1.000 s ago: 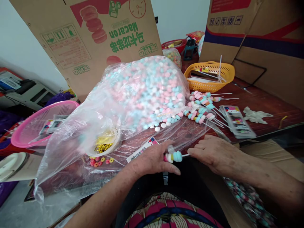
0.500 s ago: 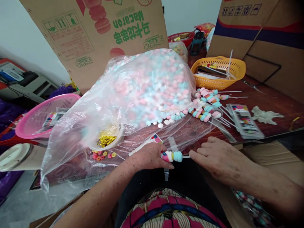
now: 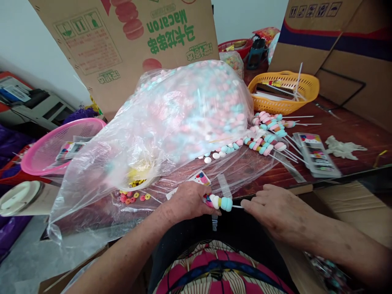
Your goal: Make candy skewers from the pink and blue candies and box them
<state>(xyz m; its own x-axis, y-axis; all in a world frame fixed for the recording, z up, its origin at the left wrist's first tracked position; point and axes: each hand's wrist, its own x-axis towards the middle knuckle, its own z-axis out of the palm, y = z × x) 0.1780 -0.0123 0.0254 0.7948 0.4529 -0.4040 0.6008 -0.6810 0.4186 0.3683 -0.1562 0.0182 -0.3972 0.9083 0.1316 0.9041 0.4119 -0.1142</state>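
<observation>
My left hand is closed around a marshmallow skewer at the edge of the table, its fingers wrapped over the left part. White, yellow and light blue pieces stick out to the right of the fingers. A printed plastic sleeve shows behind that hand, with a coloured bit of it at the fingers; how far the skewer lies inside it is hidden. My right hand pinches the bare white end of the stick. Further right, several finished-looking marshmallow skewers lie in a pile.
A big clear bag of marshmallows fills the middle. Left of it are a pink basket, a tub of gold ties and ring candies. To the right stand a yellow basket, printed sleeves and a crumpled glove.
Both hands have shifted slightly left with the skewer. The skewer's right end now tilts a little downward. The view has moved slightly.
</observation>
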